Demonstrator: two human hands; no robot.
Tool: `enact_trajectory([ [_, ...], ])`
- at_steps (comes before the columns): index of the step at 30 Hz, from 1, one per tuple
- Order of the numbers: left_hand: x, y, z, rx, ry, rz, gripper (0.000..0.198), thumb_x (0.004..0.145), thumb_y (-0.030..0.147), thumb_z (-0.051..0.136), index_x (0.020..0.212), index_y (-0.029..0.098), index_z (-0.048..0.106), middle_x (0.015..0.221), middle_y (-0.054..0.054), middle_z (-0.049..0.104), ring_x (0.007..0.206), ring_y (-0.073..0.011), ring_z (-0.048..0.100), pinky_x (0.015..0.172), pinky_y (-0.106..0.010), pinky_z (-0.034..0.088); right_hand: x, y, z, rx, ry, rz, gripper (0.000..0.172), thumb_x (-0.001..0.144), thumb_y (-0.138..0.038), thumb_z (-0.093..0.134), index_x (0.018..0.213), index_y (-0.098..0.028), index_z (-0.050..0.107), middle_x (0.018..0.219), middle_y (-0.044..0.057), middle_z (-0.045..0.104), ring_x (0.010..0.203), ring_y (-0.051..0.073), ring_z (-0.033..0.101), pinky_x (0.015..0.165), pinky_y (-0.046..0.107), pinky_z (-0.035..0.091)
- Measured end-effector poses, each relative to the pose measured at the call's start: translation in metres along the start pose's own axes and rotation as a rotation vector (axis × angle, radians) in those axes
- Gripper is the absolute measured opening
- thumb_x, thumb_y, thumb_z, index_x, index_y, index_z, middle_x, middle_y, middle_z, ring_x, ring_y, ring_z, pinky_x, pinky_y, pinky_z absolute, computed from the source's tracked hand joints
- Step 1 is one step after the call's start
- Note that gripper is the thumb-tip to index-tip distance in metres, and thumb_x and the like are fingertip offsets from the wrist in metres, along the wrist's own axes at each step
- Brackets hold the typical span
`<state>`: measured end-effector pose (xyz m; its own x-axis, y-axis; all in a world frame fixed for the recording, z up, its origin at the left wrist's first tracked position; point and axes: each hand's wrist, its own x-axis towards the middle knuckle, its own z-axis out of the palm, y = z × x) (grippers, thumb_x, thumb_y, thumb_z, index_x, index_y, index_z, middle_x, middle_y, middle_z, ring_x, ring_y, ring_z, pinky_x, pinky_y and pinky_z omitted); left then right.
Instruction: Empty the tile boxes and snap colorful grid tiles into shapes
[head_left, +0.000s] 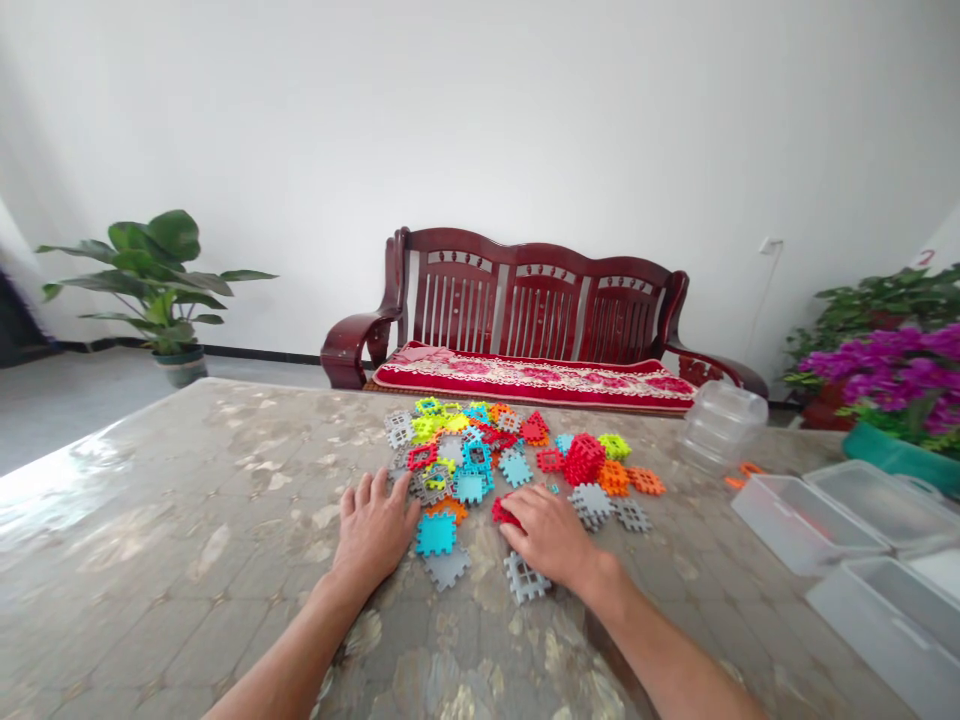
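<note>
A loose pile of notched plastic pieces in several colours lies on the patterned table [255, 560]. My left hand [377, 522] rests palm down at the pile's left edge, fingers apart, holding nothing, beside a blue square piece [436, 535] and a grey one [448, 568]. The fingers of my right hand [547, 528] are closed on a red piece [504, 511], partly hidden under them. Just below that hand is a grey lattice piece [526, 578]. Farther back stands a rounded red cluster [584, 459], with orange pieces [615, 478] to its right.
Clear plastic boxes [806, 525] and a stacked clear container [724, 425] stand on the table's right side, near small orange scissors-like handles [744, 474]. Purple flowers [900, 370] are at far right. Behind the table is a wooden bench [540, 305]; a potted plant [178, 365] stands left.
</note>
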<state>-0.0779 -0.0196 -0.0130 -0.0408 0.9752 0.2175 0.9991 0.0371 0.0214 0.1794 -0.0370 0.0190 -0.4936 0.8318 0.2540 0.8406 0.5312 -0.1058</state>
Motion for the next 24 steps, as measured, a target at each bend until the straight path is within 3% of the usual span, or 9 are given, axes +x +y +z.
enact_trajectory([
  [11,-0.001,0.002,-0.005,0.015,-0.022,0.002,0.050,0.096,0.040,0.039,0.141,0.024,0.053,0.147,-0.015,0.048,0.138,-0.0340,0.038,0.112,-0.052,0.028,-0.002,0.002,0.010,0.011,0.179,0.056,0.028,0.103,-0.031,0.043,0.105,-0.024,0.070,0.096,0.006,0.074,0.094,0.021,0.066,0.086,0.032,0.046],
  [19,-0.001,0.002,-0.006,-0.024,-0.019,-0.014,0.050,0.095,0.041,0.039,0.141,0.025,0.053,0.147,-0.015,0.048,0.138,-0.0353,0.039,0.112,-0.054,0.027,-0.001,0.009,0.027,0.259,0.256,-0.042,0.024,0.098,-0.024,0.050,0.112,-0.025,0.069,0.117,0.005,0.071,0.111,0.018,0.064,0.100,0.033,0.048],
  [24,-0.002,0.004,-0.010,-0.032,-0.021,-0.013,0.050,0.095,0.040,0.039,0.140,0.025,0.054,0.144,-0.015,0.050,0.136,-0.0355,0.040,0.111,-0.054,0.028,-0.001,0.010,0.029,0.296,0.227,0.024,0.017,0.093,-0.026,0.058,0.105,-0.022,0.070,0.133,0.008,0.063,0.122,0.019,0.060,0.106,0.035,0.045],
])
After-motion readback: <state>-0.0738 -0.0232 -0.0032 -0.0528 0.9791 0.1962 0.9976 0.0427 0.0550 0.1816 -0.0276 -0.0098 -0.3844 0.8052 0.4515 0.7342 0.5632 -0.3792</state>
